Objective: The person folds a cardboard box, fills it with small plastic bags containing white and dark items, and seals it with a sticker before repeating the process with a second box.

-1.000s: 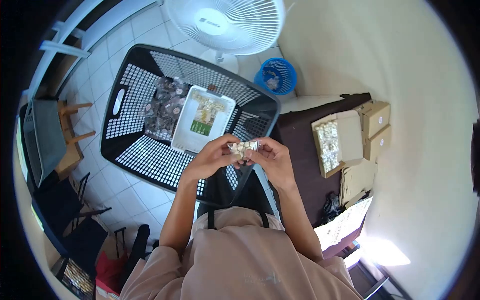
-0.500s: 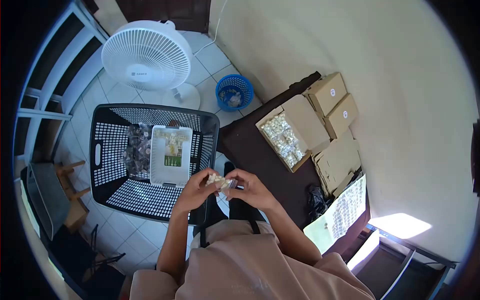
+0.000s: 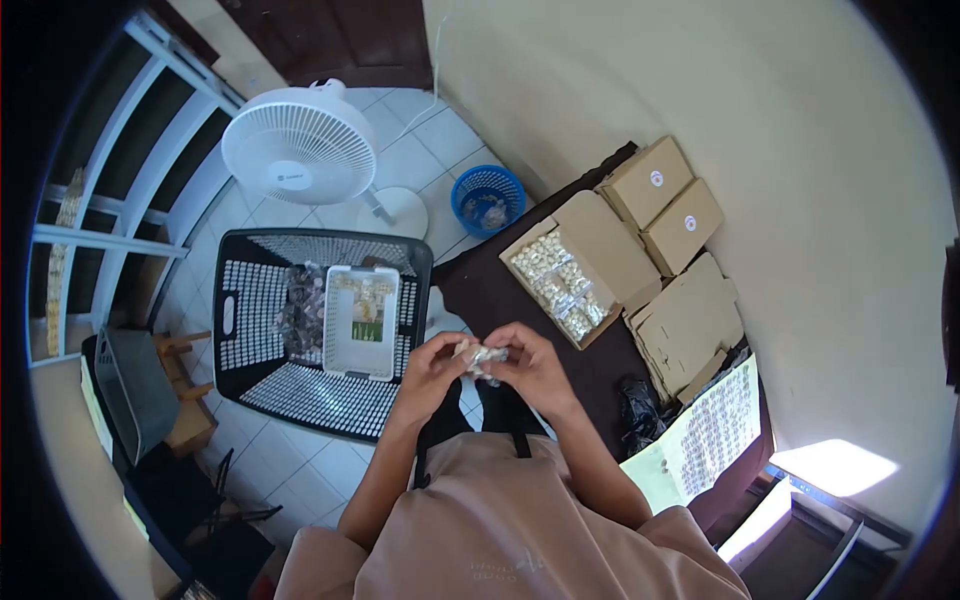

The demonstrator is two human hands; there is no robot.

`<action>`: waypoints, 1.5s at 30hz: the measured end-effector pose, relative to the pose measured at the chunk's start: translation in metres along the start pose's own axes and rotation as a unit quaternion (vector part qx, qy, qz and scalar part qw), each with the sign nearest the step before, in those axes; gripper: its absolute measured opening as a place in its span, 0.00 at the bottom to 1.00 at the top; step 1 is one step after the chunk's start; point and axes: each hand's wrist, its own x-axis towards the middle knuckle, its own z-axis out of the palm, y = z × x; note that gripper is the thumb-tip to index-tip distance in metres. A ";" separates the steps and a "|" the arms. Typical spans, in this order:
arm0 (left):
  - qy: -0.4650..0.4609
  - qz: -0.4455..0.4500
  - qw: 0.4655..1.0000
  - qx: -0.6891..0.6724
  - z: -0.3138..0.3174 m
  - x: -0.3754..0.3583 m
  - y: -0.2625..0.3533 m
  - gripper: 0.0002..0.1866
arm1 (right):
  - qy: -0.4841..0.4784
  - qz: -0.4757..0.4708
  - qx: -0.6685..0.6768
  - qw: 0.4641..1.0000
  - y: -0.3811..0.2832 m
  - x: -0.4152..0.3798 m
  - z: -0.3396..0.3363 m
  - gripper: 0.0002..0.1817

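Between my two hands is a small clear plastic bag [image 3: 485,358] of pale pieces, held in front of my body. My left hand [image 3: 430,378] pinches its left side with thumb and fingers. On the other side, my right hand [image 3: 535,368] has its fingers closed on the bag's edge. Part of the bag is hidden by the fingers. To the right, an open cardboard box [image 3: 610,235] holds several similar bags of pale pieces [image 3: 560,285]. Left of my hands, a white plastic basket [image 3: 361,272] stands inside a large black basket [image 3: 310,402], beside a heap of dark packets [image 3: 303,310].
A white fan [image 3: 300,150] stands beyond the black basket, near a blue bin [image 3: 487,200]. On the dark-covered table [image 3: 480,290] are closed boxes [image 3: 655,180], flattened cardboard [image 3: 685,320], a black plastic bag [image 3: 640,405] and a printed sheet [image 3: 715,440]. A wooden stool [image 3: 185,390] is at left.
The camera view has shifted, so the surroundings sit differently in the frame. Both hands keep hold of the bag, and the right fingers have moved along its edge.
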 end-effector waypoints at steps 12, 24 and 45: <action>-0.070 -0.027 0.996 0.050 0.019 0.013 -0.001 0.18 | -0.035 0.108 -0.049 0.992 -0.015 -0.011 -0.047 0.10; -0.003 -0.035 0.996 0.076 -0.037 0.022 -0.014 0.16 | 0.251 0.045 -0.312 0.915 0.030 0.051 -0.140 0.10; 0.243 -0.085 0.966 0.026 -0.249 -0.017 -0.020 0.13 | 0.230 -0.062 -0.623 0.745 0.024 0.119 -0.105 0.15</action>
